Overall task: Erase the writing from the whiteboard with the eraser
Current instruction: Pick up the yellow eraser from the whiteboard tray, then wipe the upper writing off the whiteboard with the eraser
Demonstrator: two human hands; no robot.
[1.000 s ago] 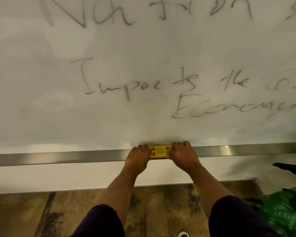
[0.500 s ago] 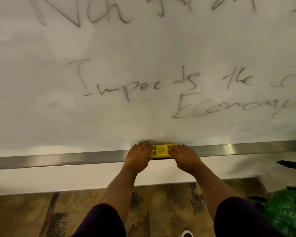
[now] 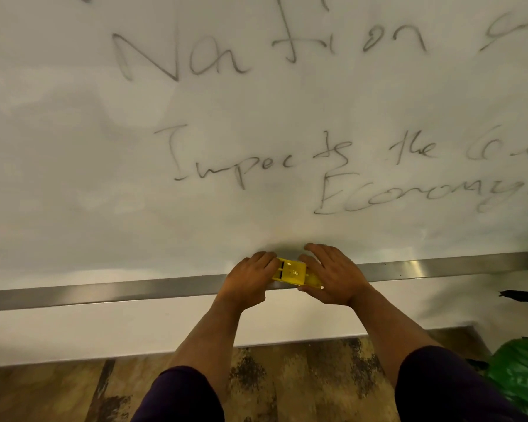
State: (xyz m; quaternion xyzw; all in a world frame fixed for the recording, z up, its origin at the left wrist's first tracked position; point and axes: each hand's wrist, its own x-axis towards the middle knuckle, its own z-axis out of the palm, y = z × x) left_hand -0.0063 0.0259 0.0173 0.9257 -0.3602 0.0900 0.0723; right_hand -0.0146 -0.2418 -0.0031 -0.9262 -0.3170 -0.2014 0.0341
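Note:
A white whiteboard fills the upper view, with grey handwriting across its middle and right. At its bottom edge runs a metal tray rail. A yellow eraser sits tilted just above the rail. My left hand grips its left end with curled fingers. My right hand holds its right end, the thumb under it and the fingers over its top against the board.
Below the rail a white wall strip meets a brown patterned floor. A green leafy plant stands at the lower right, beside my right arm.
The eraser has come up off the rail and tilted between my hands. My right hand now has fingers spread over the eraser. The view has shifted, showing more writing at the top.

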